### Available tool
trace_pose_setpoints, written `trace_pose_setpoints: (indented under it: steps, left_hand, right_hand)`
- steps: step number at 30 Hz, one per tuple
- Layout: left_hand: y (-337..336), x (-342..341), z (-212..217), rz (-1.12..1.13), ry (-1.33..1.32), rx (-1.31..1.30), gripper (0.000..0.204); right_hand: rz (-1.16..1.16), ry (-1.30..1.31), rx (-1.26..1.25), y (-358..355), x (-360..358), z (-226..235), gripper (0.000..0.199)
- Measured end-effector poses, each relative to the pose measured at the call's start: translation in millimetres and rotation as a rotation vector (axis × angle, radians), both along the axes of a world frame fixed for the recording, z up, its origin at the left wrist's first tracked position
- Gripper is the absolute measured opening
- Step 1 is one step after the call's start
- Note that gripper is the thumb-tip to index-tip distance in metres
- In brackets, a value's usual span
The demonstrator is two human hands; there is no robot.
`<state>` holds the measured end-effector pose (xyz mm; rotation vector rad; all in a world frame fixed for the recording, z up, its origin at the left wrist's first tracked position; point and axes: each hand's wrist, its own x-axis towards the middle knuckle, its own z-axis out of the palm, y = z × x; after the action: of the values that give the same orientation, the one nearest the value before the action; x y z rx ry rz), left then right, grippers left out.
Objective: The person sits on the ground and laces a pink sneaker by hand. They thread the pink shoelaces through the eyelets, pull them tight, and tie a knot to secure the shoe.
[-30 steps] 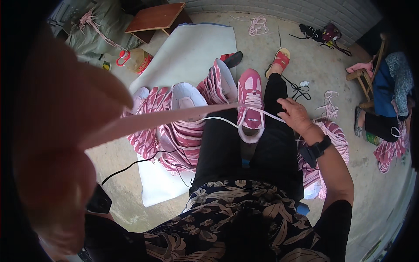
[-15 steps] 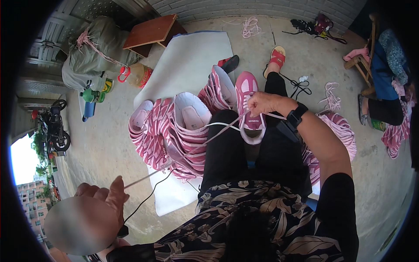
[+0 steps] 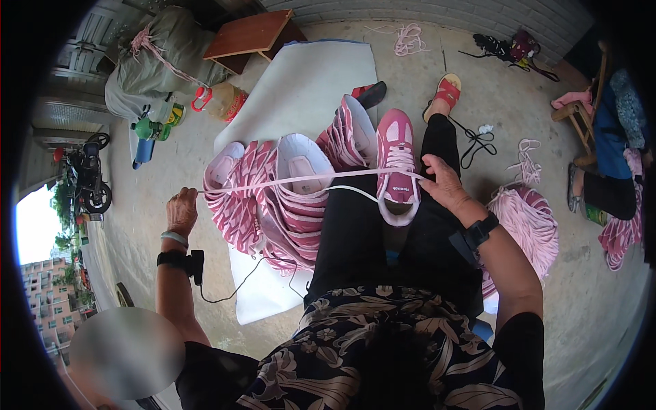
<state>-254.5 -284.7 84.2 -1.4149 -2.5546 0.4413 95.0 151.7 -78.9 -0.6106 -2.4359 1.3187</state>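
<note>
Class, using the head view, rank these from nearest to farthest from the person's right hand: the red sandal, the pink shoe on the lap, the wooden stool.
1. Pink shoe, on the lap, touching the right hand.
2. Red sandal, on the floor beyond the knee.
3. Wooden stool, far upper left by the wall.

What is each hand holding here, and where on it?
The left hand pulls the pink shoelace by its free end; the right hand pinches it at the pink shoe.

Outdoor courtyard used as a home shoe-lacing workshop, bare concrete floor (image 3: 519, 102), brick wall (image 3: 437, 10) at the back, stacks of pink shoe uppers (image 3: 273, 198) laid on a white foam sheet (image 3: 307, 82), bundles of pink laces (image 3: 529, 229), small wooden stool (image 3: 249, 34), parked motorbike (image 3: 89, 181), stuffed sack (image 3: 160, 58)
</note>
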Motion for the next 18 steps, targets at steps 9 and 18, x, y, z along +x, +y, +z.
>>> trace_pose_setpoints:
  steps: [9,18]
  left_hand:
    - [-83,-35,-20,0.322,0.012,0.112,0.009]
    - [10,-40,24,0.499,-0.165,0.821,0.019]
  right_hand:
    - [0.109,-0.127,0.498,70,143,51,0.016]
    - [0.194,-0.609,0.353,117,240,75,0.009]
